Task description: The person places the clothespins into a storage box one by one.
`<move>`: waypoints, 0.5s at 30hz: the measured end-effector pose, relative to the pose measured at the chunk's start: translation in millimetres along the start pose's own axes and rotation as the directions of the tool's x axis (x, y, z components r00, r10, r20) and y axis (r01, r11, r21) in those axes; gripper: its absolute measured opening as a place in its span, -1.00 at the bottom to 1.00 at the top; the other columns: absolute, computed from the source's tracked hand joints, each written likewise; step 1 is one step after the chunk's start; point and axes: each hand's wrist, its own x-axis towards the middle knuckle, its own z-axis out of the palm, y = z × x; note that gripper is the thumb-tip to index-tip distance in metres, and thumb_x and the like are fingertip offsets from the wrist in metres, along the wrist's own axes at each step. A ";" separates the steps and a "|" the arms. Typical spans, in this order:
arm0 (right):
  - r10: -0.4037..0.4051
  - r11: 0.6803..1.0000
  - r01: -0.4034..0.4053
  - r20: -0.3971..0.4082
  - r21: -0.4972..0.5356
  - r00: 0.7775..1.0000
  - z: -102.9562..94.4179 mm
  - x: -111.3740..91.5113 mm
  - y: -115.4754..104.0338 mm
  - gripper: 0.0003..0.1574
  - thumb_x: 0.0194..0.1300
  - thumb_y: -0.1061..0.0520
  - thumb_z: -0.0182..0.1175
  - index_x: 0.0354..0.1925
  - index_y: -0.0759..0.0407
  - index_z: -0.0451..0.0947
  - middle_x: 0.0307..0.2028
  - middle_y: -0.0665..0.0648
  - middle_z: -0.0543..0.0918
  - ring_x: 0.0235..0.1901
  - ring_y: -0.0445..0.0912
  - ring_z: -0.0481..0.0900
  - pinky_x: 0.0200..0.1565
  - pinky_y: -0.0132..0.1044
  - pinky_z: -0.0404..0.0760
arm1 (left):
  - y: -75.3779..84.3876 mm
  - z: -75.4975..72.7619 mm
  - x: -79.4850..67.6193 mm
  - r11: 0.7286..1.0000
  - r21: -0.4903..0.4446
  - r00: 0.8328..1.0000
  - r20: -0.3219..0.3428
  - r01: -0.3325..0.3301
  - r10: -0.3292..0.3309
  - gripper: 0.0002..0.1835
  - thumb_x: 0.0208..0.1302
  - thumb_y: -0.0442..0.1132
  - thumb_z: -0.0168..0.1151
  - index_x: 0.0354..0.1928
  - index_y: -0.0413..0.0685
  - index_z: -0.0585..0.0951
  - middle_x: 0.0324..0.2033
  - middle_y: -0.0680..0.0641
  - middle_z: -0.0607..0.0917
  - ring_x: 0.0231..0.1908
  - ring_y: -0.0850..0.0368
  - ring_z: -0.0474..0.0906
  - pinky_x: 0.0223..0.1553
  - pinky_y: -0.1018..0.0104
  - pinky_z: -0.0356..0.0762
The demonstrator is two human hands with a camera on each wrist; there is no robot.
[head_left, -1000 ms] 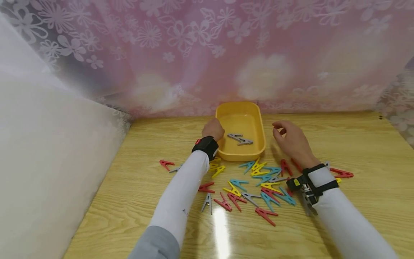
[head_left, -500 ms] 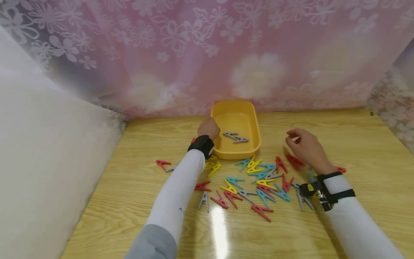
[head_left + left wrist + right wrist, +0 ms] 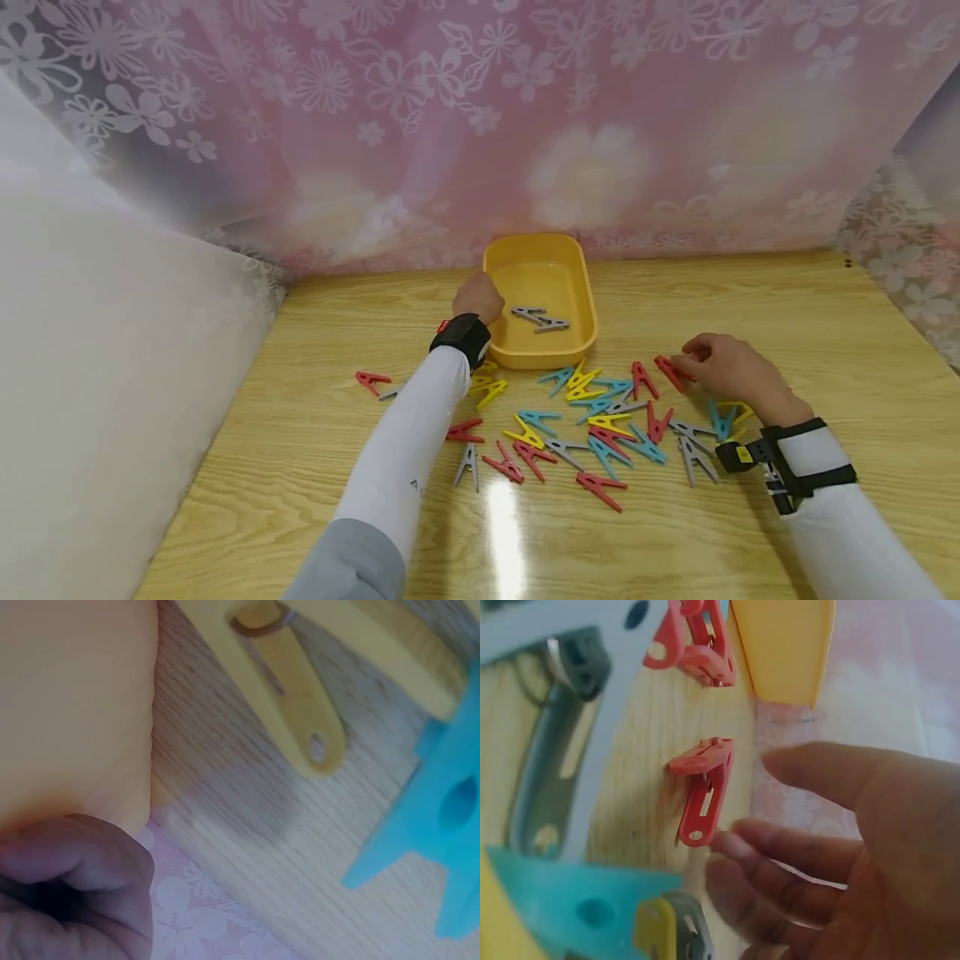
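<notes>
My left hand (image 3: pixel 478 298) is at the left rim of a yellow plastic basin (image 3: pixel 536 361). Its curled fingers (image 3: pixel 97 859) grip the basin's edge in the left wrist view, though part of the grip is hidden. Inside the basin lie two grey clothespins (image 3: pixel 552 325). To the right, my right hand (image 3: pixel 735 373) is low over the table beside a red clothespin (image 3: pixel 670 372). The right wrist view has the thumb and fingers (image 3: pixel 795 844) spread apart, with the fingertips close to one leg of that red clothespin (image 3: pixel 701 799); contact is unclear.
Several red, yellow, blue and grey clothespins (image 3: pixel 598 486) lie scattered over the wooden table (image 3: pixel 300 500) in front of the basin. A few sit under or near the right wrist. A pink flowered curtain (image 3: pixel 420 167) hangs behind the table, and a white sheet (image 3: pixel 112 333) borders its left.
My right hand has moved right, then down and toward me, to the red clothespin, with its fingers still apart. The left hand stays at the basin's rim. The head view has shifted slightly.
</notes>
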 end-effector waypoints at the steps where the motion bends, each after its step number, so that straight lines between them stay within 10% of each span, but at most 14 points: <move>1: 0.008 1.000 -0.008 0.020 -0.008 1.000 0.2 -1.3 0.1 -0.28 0.37 -0.18 0.09 0.02 0.50 0.45 -0.22 0.31 0.59 -0.36 0.01 0.55 -0.36 -0.12 0.53 | -0.6 0.0 0.2 1.000 -0.006 1.000 0.001 -0.001 0.001 -0.83 0.37 -0.21 0.08 -0.26 -0.17 0.57 -0.50 -0.06 0.51 -0.48 0.03 0.51 -0.52 0.26 0.40; 15: 0.040 0.997 -0.039 0.005 -0.063 0.999 15.5 -15.8 -2.4 -0.32 0.23 -0.16 0.26 -0.08 0.47 0.51 -0.29 0.26 0.62 -0.41 -0.02 0.55 -0.39 -0.09 0.52 | 2.5 -2.5 -6.6 1.000 -0.018 1.000 0.010 -0.004 0.004 -0.81 0.39 -0.22 0.07 -0.30 -0.19 0.58 -0.60 -0.03 0.39 -0.54 0.05 0.44 -0.53 0.28 0.36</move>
